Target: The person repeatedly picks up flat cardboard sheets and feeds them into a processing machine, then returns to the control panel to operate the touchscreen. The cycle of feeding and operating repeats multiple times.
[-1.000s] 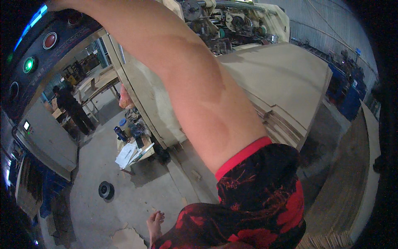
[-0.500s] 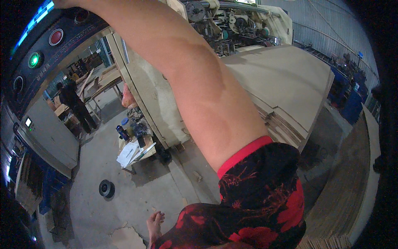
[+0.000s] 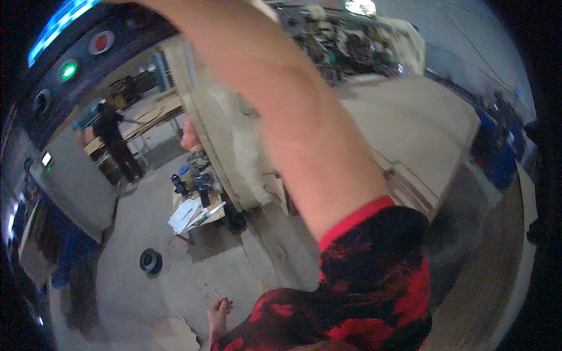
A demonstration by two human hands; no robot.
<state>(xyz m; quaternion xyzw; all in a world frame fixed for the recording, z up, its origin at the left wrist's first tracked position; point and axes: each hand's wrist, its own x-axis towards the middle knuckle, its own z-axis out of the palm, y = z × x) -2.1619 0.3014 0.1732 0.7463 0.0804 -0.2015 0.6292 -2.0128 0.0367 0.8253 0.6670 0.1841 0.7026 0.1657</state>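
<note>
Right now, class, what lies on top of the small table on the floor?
On the small table lie white papers, and dark bottles stand at its far end. Blur hides the rest.

Concrete floor (image 3: 123, 292), cluttered small table (image 3: 196, 213), dim workshop.

A dark curved control panel (image 3: 70, 64) filled the upper left, set high and tilted. On it sat a round red button (image 3: 100, 42), a glowing round green button (image 3: 68, 71) below it, and a dark round knob (image 3: 41, 100) lower still. A blue lit strip (image 3: 61, 20) ran along its top edge.
</note>
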